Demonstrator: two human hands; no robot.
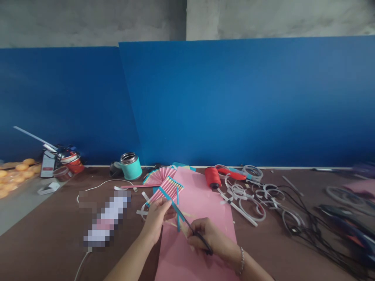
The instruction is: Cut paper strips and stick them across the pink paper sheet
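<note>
The left hand [160, 210] is pinching a narrow blue strip [165, 193] over the pink sheet [196, 265] on the table [52, 234]. At four o'clock from it, the right hand [209, 236] is gripping dark scissors [190, 227], their blades pointing to eleven o'clock, near the strip. Pleated pink paper [172, 187] is showing around twelve from the left hand; I can't tell whether it's being held too. A red spool [211, 176] is resting at one o'clock from the scissors.
</note>
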